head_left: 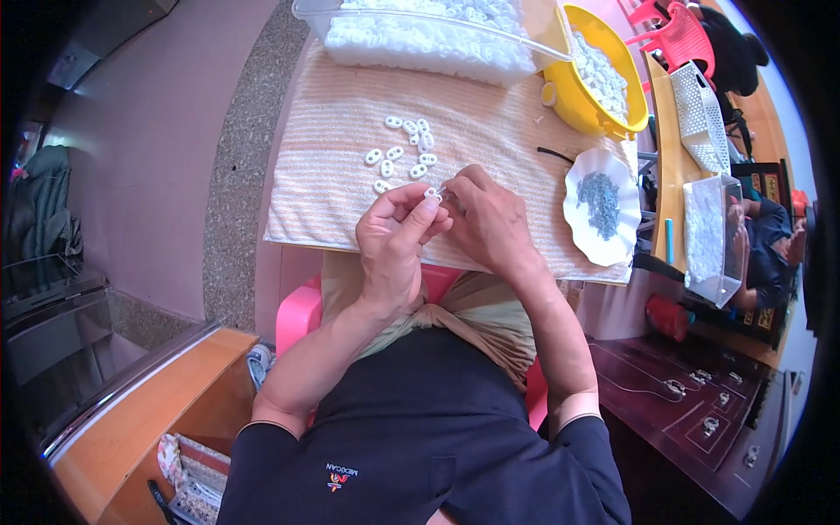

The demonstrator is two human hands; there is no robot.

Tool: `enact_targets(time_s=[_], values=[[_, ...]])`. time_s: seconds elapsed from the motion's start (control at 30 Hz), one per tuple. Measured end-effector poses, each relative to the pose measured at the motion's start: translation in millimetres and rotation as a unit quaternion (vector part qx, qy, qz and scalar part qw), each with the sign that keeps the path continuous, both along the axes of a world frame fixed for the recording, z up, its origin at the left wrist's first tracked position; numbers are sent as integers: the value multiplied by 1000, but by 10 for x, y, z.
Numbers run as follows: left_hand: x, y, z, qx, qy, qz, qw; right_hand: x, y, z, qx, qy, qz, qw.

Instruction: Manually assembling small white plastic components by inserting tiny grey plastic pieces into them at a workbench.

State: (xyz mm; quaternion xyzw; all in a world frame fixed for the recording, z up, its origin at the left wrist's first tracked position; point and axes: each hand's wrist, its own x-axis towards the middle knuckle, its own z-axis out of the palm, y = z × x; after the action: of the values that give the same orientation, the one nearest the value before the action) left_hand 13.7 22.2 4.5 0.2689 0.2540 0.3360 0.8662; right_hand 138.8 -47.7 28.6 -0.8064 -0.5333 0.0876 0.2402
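Above the table's near edge, my left hand [394, 229] pinches a small white oval plastic piece [432, 194] between thumb and fingers. My right hand [490, 219] meets it from the right, its fingertips closed close to the piece; a thin bit seems to show at them, too small to name. Just beyond my hands, several white oval pieces with two dark holes [395, 152] lie loose on a striped towel [332, 114]. To the right, a white scalloped dish [579, 203] holds a heap of small grey-blue bits [600, 206].
At the table's far side stands a clear bin [420, 24] full of white pieces. Beside it, a yellow basin [560, 83] holds more. A dark thin strip [554, 153] lies near the dish. Farther right, another person sits by a clear box [731, 254]. A pink chair [299, 315] is under me.
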Motion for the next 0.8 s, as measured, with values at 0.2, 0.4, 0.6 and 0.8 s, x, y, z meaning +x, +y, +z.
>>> enact_targets(time_s=[0.2, 0.4, 0.6, 0.8], values=[[10, 19, 25, 0, 2, 12, 1000, 15, -21, -10, 12, 1, 26, 1000], [9, 26, 12, 0, 0, 9, 1000, 37, 11, 59, -27, 33, 21, 999], [10, 37, 14, -2, 2, 10, 1000, 40, 28, 69, -49, 32, 28, 998], [10, 37, 13, -3, 1, 10, 1000, 59, -34, 54, 7, 114, 14, 993]])
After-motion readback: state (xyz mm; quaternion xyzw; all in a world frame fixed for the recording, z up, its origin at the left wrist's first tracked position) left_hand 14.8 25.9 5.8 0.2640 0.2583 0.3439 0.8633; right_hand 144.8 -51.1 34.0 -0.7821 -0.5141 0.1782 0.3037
